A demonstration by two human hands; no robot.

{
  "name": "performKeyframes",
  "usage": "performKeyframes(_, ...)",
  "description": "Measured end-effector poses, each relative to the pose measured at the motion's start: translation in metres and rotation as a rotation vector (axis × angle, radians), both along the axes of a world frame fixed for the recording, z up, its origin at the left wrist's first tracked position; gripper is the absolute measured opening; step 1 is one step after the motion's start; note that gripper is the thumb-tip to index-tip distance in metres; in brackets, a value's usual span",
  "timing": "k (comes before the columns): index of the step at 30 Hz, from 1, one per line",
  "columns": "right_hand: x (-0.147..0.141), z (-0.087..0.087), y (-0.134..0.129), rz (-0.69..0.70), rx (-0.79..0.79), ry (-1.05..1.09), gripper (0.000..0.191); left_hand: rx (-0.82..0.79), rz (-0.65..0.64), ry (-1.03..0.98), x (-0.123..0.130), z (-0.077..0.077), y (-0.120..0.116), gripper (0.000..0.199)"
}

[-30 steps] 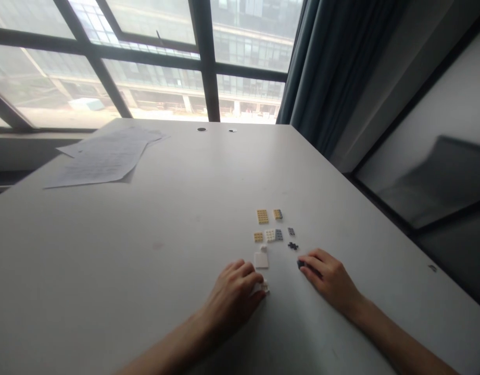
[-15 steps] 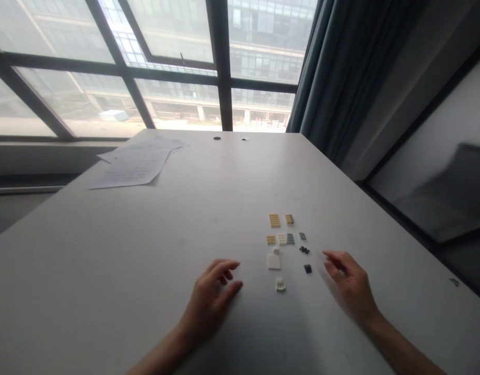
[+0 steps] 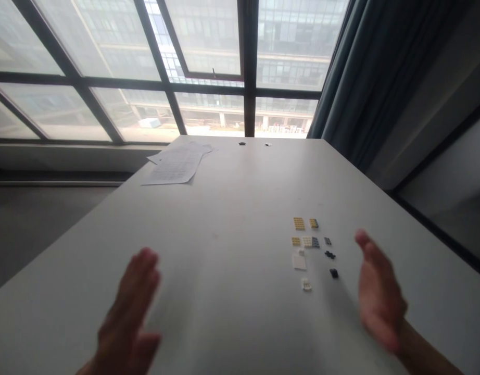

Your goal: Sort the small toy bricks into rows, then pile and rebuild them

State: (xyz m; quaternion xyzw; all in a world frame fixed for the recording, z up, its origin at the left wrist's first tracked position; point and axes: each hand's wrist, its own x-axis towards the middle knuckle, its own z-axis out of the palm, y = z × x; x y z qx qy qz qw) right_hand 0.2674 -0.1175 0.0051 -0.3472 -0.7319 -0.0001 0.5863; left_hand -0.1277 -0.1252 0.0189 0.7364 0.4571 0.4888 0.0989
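My left hand (image 3: 130, 312) is raised over the table's left part, blurred, fingers stretched out and thumb apart, holding nothing. On the right, my right hand (image 3: 380, 297) is also held up with its fingers extended and nothing in it. Between them, nearer my right hand, lie several small building pieces: a yellow plate (image 3: 299, 223), a yellow and grey piece (image 3: 314, 223), a smaller yellow piece (image 3: 295, 241), a white studded piece (image 3: 307, 241), a smooth white square (image 3: 299, 262), a white piece (image 3: 306, 285), a black cross-like piece (image 3: 330, 254) and a black block (image 3: 333, 273).
The white table (image 3: 224, 198) reaches back to large windows. Printed papers (image 3: 177, 165) lie at its far left. Two round holes sit near the back edge. A dark curtain (image 3: 361, 78) hangs at the right.
Both hands have moved outward, away from each other, and their curled fingers have straightened. The view has turned left, so the table and pieces appear farther right.
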Motion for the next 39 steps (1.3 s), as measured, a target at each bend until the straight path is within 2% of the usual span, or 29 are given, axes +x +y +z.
performKeyframes(1, -0.012, 0.002, -0.008, 0.118, -0.007, -0.264, 0.087, 0.012, -0.140, 0.238, 0.002, -0.002, -0.005, 0.062)
performKeyframes(3, -0.033, 0.001, -0.022, 0.397, -0.132, -0.699, 0.076, -0.089, -0.426, 0.595, 0.007, -0.008, -0.011, 0.077)
performKeyframes(5, -0.047, -0.003, -0.029, 0.552, -0.321, -0.909, 0.070, -0.256, -0.594, 0.787, 0.012, -0.017, -0.010, 0.091)
performKeyframes(9, -0.054, -0.016, -0.029, 0.663, -0.604, -0.986, 0.072, -0.433, -0.657, 0.867, 0.015, -0.034, -0.005, 0.099)
performKeyframes(12, -0.051, -0.021, -0.027, 0.694, -0.671, -0.947, 0.084, -0.471, -0.676, 0.864, 0.015, -0.040, -0.006, 0.099)
performKeyframes(15, -0.052, -0.020, -0.027, 0.675, -0.668, -0.920, 0.083, -0.468, -0.688, 0.849, 0.015, -0.040, -0.008, 0.098)
performKeyframes(18, -0.052, -0.021, -0.029, 0.626, -0.602, -0.919, 0.076, -0.450, -0.690, 0.829, 0.014, -0.040, -0.009, 0.097)
performKeyframes(21, -0.046, -0.034, -0.032, 0.540, -0.425, -0.919, 0.073, -0.408, -0.664, 0.817, 0.016, -0.043, -0.008, 0.095)
performKeyframes(22, -0.043, -0.041, -0.033, 0.457, -0.354, -0.897, 0.074, -0.386, -0.643, 0.811, 0.018, -0.045, -0.007, 0.094)
performKeyframes(24, -0.035, -0.055, -0.035, 0.163, -0.257, -0.812, 0.081, -0.343, -0.601, 0.801, 0.027, -0.050, -0.002, 0.090)
performKeyframes(27, -0.029, -0.070, -0.031, -0.304, -0.300, -0.719, 0.104, -0.295, -0.603, 0.802, 0.057, -0.057, 0.014, 0.093)
performKeyframes(29, -0.028, -0.074, -0.023, -0.452, -0.372, -0.724, 0.113, -0.278, -0.638, 0.791, 0.085, -0.061, 0.033, 0.102)
performKeyframes(32, -0.025, -0.078, -0.004, -0.556, -0.455, -0.737, 0.112, -0.240, -0.666, 0.750, 0.135, -0.067, 0.067, 0.114)
performKeyframes(35, -0.010, -0.082, 0.024, -0.629, -0.522, -0.728, 0.108, -0.208, -0.662, 0.742, 0.182, -0.071, 0.106, 0.120)
performKeyframes(39, 0.018, -0.082, 0.073, -0.565, -0.610, -0.760, 0.099, -0.192, -0.634, 0.771, 0.222, -0.072, 0.155, 0.126)
